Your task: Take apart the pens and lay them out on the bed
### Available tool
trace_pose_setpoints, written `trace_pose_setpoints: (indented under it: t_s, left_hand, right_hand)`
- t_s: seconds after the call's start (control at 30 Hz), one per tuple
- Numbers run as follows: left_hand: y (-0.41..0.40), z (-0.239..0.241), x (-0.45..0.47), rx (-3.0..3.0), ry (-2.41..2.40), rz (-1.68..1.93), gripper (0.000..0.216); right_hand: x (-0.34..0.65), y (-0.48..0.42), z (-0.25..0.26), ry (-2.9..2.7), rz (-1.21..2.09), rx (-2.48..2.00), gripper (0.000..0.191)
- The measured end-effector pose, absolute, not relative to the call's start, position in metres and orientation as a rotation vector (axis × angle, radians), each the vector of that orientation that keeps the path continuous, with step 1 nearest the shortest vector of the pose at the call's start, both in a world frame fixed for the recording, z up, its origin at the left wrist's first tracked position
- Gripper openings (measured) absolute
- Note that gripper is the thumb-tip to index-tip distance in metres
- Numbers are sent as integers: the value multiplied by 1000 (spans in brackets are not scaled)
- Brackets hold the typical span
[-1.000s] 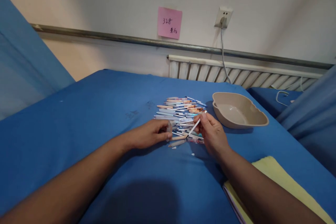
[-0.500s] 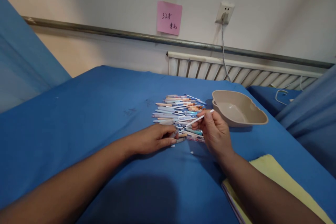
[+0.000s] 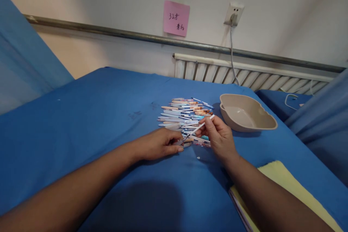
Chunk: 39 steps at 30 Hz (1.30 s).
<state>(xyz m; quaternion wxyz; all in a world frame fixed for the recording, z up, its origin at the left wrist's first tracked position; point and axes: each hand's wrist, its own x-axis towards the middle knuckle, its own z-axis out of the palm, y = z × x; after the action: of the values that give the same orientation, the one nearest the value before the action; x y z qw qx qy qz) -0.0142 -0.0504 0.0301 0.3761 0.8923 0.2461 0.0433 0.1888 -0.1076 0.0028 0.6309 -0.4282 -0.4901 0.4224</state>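
Between the thumb and fingers of my right hand is a slim white pen refill, slanting down to the left. Its dark lower end reaches a small clear pen part pinched in my left hand, which rests low over the blue cover. Whether the tip is inside that part or only touching it, I cannot tell. Just beyond both hands lies a spread of pens and pen parts, pale blue, white, orange and teal, laid mostly sideways. My hands cover some of its near side. A tiny white piece sits in front.
A beige basin stands to the right of the pens. Yellow folded cloth lies under my right forearm. Behind the blue-covered bed run a metal rail and a radiator. Blue curtains hang at both sides.
My right hand has moved slightly left and down, bringing the refill's dark end to the clear part in my left hand. The left hand has hardly moved.
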Motion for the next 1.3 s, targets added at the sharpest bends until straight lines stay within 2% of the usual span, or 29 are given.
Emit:
trace_pose_setpoints:
  t_s: [0.27, 0.47, 0.7, 1.3]
  left_hand:
    - [-49, 30, -14, 2247, 617, 149, 25]
    - [-45, 26, -17, 1908, 542, 8, 28]
    - [-39, 17, -17, 1592, 529, 219, 24]
    - [-37, 13, -18, 1374, 482, 316, 25]
  right_hand:
    - [190, -100, -6, -958, 1032, -959, 28]
    - [198, -101, 6, -902, 891, -912, 24]
    - [199, -96, 1, -871, 973, -923, 24]
    - [188, -101, 2, -982, 1001, -961, 22]
